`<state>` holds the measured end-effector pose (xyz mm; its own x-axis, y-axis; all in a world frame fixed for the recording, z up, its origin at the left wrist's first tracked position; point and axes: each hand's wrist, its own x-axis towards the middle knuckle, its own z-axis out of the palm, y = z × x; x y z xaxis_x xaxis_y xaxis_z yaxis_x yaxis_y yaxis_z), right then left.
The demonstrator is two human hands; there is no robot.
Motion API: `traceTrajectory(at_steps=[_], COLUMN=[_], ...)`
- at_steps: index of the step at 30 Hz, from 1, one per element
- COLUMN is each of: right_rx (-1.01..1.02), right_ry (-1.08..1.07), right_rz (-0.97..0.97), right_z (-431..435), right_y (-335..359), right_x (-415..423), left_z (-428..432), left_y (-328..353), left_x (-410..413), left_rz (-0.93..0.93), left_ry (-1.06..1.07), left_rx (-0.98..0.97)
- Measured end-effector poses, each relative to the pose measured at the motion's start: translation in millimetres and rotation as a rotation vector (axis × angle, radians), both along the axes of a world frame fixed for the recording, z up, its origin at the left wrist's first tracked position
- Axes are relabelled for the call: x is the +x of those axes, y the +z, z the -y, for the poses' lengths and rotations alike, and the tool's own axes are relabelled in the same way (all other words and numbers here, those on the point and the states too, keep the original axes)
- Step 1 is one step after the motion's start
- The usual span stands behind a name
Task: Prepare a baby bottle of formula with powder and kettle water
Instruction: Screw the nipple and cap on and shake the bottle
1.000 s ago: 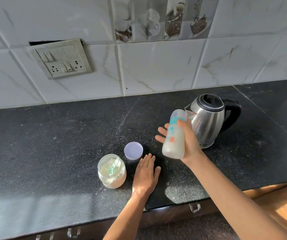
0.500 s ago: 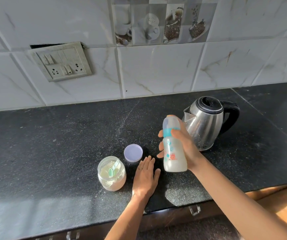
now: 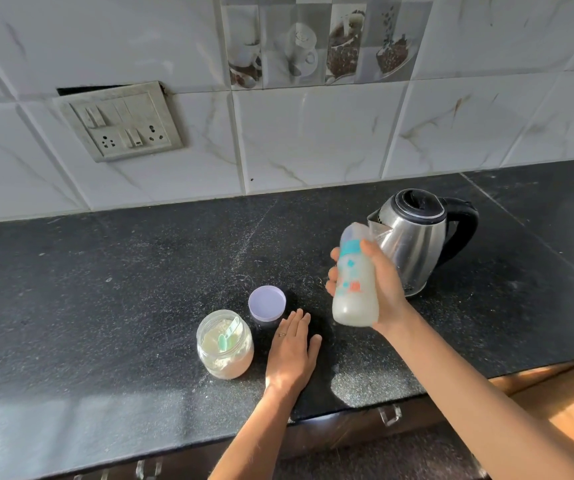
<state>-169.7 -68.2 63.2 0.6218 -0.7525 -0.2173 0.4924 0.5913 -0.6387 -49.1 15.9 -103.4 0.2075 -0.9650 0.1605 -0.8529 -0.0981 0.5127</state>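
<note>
The right hand (image 3: 382, 289) wraps the smooth, likely light, milky baby bottle (image 3: 354, 282) mid-body, while the left hand (image 3: 292, 355) rests flat on the surface (image 3: 105, 306).

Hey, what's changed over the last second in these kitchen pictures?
The right hand, gripping the milky baby bottle with the teal collar throughout, lowered it upright, then lifted it again, tilted, nearer the steel kettle; likely shaking. Nothing let go. The left hand stays flat on the black countertop; the glass powder jar, lilac lid and kettle are unmoved.
</note>
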Motion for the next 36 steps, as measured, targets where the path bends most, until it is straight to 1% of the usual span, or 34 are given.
traceTrajectory(at_steps=[2,3,4,6,7,11,14,17,19,21,24,25,26,28,30,31,32,33,34,35,36], right_rx=[-0.158,-0.174,-0.110,0.100,0.145,0.030,-0.030,-0.138,-0.154,-0.082,0.184,0.246,0.262,0.196,0.160,0.186,0.260,0.326,0.332,0.251,0.128], right_ry=[0.048,0.025,-0.013,-0.111,-0.135,-0.151,-0.188,-0.149,-0.132,-0.145,-0.197,-0.187,-0.129,-0.005,-0.050,-0.110,-0.156,-0.163,-0.111,-0.011,0.089], right_rz=[-0.116,-0.129,-0.112,-0.027,-0.001,-0.097,-0.057,-0.146,-0.104,-0.045,-0.003,0.028,0.056,0.083,0.055,0.061,0.100,0.133,0.121,0.066,0.003], right_z=[-10.2,-10.7,-10.8,-6.3,-4.5,-0.6,3.8,9.1,12.0,16.5,20.6,20.4,18.3,11.6,11.5,13.9,16.5,17.2,17.3,15.4,12.5], right_y=[1.8,1.4,4.2,9.3,10.5,10.2,11.2,13.9,15.7,20.0,19.5,16.1,14.1,12.6,14.8,15.5,14.8,15.0,13.3,11.6,10.0], right_x=[-1.3,-1.0,0.9,4.9,6.2,8.5,6.0,3.0,0.7,-0.9,-2.6,-3.9,-5.3,-5.5,-2.8,-1.8,-2.2,-3.7,-5.8,-8.1,-10.4], left_z=[0.0,0.0,-0.1,-0.3,-0.7,-1.5,-0.8,-1.0,-1.4,-1.4,-1.2,-1.0,-0.8,-0.2,1.2,1.7,1.9,1.8,1.6,1.4,1.6], left_y=[-0.7,-0.7,-0.6,-0.1,-0.1,-0.5,-1.9,-1.2,-1.9,-2.2,-2.2,-2.2,-2.0,-2.0,-1.9,-1.8,-1.6,-0.9,-0.2,0.4,0.6], left_x=[0.1,0.3,0.5,0.8,0.5,0.9,0.9,0.7,0.5,0.5,0.1,-0.1,-0.5,-1.4,-2.1,-2.4,-2.9,-3.4,-3.6,-3.4,-3.3], left_rz=[0.003,0.004,0.001,-0.005,-0.004,0.007,0.014,0.011,0.004,0.005,0.008,0.009,0.014,0.029,0.038,0.041,0.044,0.046,0.046,0.043,0.039], left_ry=[0.001,0.001,0.000,0.004,0.002,0.004,0.005,0.004,0.007,0.009,0.011,0.013,0.014,0.018,0.024,0.025,0.026,0.027,0.027,0.026,0.026], left_rx=[-0.003,-0.002,-0.004,-0.007,-0.009,-0.024,-0.011,0.002,0.003,0.005,0.012,0.015,0.019,0.023,0.025,0.029,0.032,0.033,0.033,0.034,0.036])
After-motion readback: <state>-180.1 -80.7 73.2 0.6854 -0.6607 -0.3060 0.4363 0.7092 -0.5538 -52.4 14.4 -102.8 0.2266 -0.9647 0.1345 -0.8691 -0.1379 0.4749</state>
